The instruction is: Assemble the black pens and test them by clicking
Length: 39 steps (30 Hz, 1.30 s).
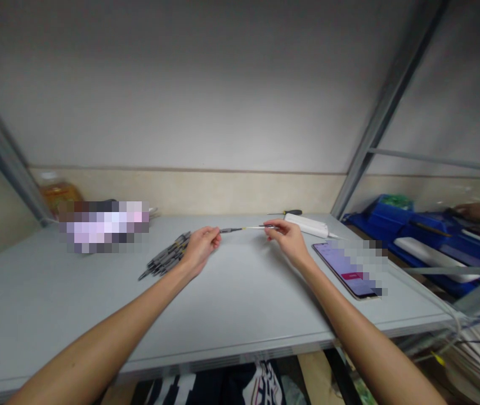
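Left hand (pixel 201 247) and right hand (pixel 289 239) pinch a slim pen (pixel 246 228) (dark end, pale shaft).

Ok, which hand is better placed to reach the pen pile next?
Left, probably. The left hand sits beside the pen pile; the right hand is farther off, nearer the phone. Both pinch one pen between them.

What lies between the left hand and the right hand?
In the head view, a thin pen-like rod spans from the left hand to the right hand, above the grey table.
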Available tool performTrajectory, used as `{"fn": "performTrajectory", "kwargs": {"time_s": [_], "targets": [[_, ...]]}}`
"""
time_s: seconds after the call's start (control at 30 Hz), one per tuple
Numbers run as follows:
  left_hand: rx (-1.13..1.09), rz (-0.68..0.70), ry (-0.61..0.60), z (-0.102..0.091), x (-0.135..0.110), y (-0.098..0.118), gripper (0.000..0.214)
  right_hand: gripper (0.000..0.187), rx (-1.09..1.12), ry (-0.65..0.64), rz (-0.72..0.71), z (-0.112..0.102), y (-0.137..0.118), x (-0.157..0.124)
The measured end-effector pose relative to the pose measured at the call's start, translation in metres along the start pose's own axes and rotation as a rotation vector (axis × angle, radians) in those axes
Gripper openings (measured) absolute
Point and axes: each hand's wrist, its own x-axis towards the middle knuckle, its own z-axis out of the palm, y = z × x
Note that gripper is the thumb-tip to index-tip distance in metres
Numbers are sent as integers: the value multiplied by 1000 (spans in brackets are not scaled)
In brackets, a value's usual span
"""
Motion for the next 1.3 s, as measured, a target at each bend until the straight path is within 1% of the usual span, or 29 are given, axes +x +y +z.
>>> {"fn": "performTrajectory", "kwargs": {"time_s": [0.1,0.23,0.57,0.87,1.0,1.3], "targets": [[-21,12,29,-1,1,0,21,24,55,61,13,-3,3,3],[-22,36,25,-3,2,0,19,22,119,105,44,-5,6,5],[40,62,7,-2,0,0,20,20,134,62,62,-4,7,5],[40,67,-1,-2,1,-1,21,20,129,74,45,-5,8,6],[51,66,-18,-2,1,-1,20,21,103,45,46,-4,6,4],[42,5,-83,3,-6,-2,20,25,50,-96,31,2,-2,-4]]}}
